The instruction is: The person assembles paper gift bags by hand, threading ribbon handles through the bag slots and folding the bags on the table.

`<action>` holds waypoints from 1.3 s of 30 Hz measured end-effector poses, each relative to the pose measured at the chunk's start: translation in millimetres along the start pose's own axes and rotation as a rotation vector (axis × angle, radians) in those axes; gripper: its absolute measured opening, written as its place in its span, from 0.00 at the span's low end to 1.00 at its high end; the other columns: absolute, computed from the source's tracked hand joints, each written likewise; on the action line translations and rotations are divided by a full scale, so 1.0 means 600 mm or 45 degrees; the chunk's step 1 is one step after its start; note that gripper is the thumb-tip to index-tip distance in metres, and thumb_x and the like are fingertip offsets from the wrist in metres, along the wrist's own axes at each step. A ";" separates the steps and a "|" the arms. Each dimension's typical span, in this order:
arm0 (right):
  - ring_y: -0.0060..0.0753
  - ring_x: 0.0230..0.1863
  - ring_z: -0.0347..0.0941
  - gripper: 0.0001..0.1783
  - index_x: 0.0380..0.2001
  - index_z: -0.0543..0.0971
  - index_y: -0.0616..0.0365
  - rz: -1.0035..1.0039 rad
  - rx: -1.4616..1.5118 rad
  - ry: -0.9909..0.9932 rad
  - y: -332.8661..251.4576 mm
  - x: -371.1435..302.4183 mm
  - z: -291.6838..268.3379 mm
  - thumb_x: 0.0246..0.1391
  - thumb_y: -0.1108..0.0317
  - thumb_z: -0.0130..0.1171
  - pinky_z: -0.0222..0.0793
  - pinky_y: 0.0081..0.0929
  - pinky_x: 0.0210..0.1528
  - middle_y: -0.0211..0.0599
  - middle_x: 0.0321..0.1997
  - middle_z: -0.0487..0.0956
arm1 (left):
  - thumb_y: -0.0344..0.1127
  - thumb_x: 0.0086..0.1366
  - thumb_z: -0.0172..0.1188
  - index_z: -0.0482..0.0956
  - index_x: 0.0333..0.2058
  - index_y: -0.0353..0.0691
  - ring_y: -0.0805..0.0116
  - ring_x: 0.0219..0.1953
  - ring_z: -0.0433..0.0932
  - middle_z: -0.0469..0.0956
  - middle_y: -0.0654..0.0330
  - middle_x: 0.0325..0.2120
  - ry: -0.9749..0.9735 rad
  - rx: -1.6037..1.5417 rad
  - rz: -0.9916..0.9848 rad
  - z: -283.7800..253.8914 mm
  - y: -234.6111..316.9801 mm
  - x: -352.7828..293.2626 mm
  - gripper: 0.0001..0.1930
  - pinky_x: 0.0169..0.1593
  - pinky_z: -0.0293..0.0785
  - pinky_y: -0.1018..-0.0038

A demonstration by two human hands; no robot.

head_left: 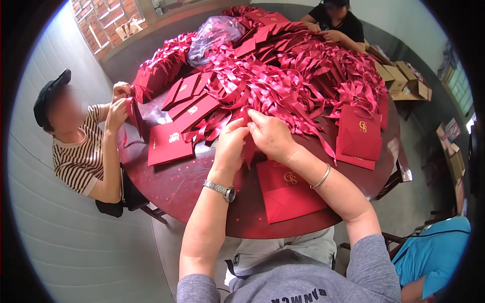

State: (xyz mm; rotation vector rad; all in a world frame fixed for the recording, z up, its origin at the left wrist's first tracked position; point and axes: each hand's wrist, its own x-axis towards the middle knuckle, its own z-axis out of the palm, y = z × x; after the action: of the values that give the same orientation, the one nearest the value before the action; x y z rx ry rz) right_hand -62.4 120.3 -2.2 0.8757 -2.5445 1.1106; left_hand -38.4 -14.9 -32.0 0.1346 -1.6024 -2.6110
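Above the near part of the round table my left hand [232, 144] and my right hand [273, 135] meet, fingertips pinched together on a red satin ribbon [245, 112]. A tail of it hangs down between the hands. Just below my right forearm, a flat red paper gift bag [292, 194] with a gold emblem and folded base lies near the table's edge. Beyond my fingers spreads a big tangle of red ribbons [268, 86]. Left of my left hand, another red bag [170, 145] lies flat with its ribbon loose.
Red bags [359, 134] are stacked at the right, and more [160, 73] stand in rows at the back left. A clear plastic bag [214, 35] rests among them. Co-workers sit left [83, 146] and far [338, 25]; a blue-shirted person is at lower right. Cardboard boxes [404, 81] stand behind.
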 end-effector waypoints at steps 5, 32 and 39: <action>0.61 0.40 0.75 0.22 0.55 0.69 0.63 -0.002 0.073 -0.075 0.002 -0.004 0.008 0.57 0.68 0.49 0.71 0.47 0.41 0.59 0.37 0.78 | 0.31 0.67 0.55 0.78 0.38 0.37 0.75 0.32 0.77 0.79 0.63 0.31 -0.140 -0.345 0.021 0.005 -0.007 -0.005 0.05 0.35 0.73 0.79; 0.34 0.29 0.74 0.04 0.34 0.75 0.61 -0.313 0.298 0.250 -0.003 0.080 -0.013 0.58 0.71 0.55 0.68 0.30 0.32 0.40 0.27 0.75 | 0.30 0.63 0.58 0.77 0.34 0.34 0.77 0.22 0.74 0.78 0.62 0.24 0.181 0.181 0.092 -0.032 0.014 0.010 0.05 0.25 0.69 0.81; 0.32 0.24 0.74 0.07 0.35 0.75 0.62 -0.216 0.412 0.463 -0.012 0.072 -0.030 0.60 0.68 0.55 0.68 0.27 0.26 0.43 0.25 0.77 | 0.31 0.60 0.58 0.80 0.31 0.35 0.81 0.20 0.72 0.78 0.64 0.21 0.090 0.413 0.092 -0.014 0.011 0.006 0.06 0.23 0.66 0.82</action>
State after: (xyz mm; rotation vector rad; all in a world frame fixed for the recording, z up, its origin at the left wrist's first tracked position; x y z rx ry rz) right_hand -92.8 111.1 32.8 0.8493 -1.9952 1.4951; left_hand -40.6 -25.8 -29.9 0.1812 -1.9528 -2.2489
